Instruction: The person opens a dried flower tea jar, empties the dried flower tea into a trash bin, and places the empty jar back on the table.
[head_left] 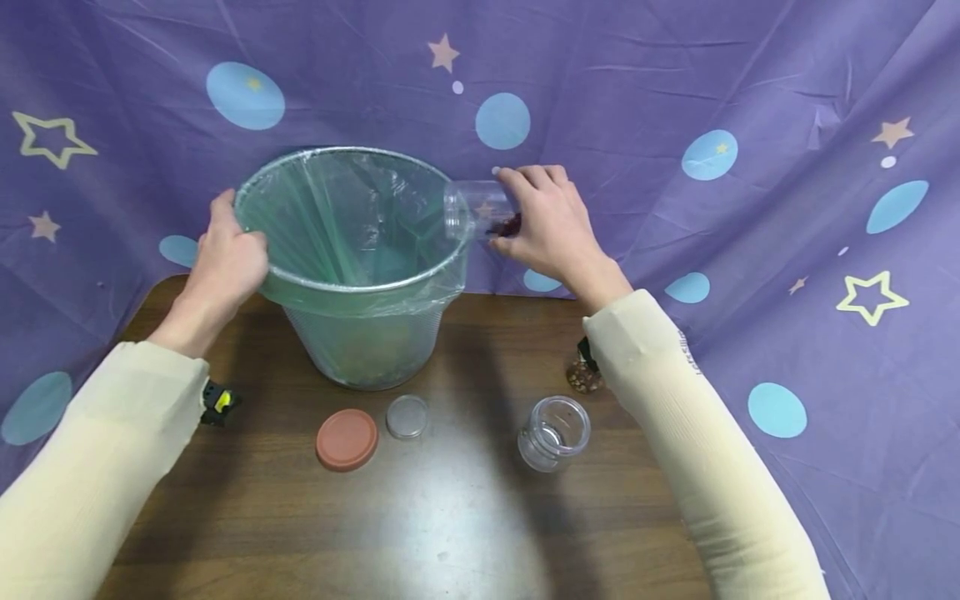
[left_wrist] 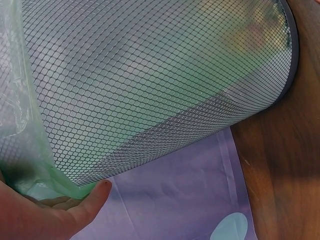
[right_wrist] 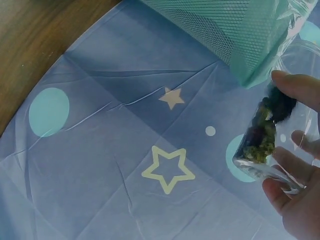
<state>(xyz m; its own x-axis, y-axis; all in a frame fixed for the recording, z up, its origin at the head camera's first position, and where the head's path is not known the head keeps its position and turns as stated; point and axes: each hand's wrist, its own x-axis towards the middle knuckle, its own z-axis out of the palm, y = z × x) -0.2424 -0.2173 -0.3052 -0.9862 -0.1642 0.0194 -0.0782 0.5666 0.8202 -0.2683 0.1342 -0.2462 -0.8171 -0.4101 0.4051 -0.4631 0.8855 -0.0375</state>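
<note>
A wire-mesh trash bin lined with a thin green plastic bag stands toward the back of the table. My left hand grips its left rim through the folded-over bag; in the left wrist view the thumb lies against the bag's edge. My right hand holds a clear jar by its base end, tipped on its side, with the mouth at the bin's right rim. Dark and yellowish-green dried bits lie inside the jar near its base. The palm side of the left hand is hidden in the head view.
On the table lie a round red lid and a smaller silvery lid. An uncovered clear jar stands at right, near a small container of brown bits partly behind the right sleeve. A purple patterned cloth hangs behind.
</note>
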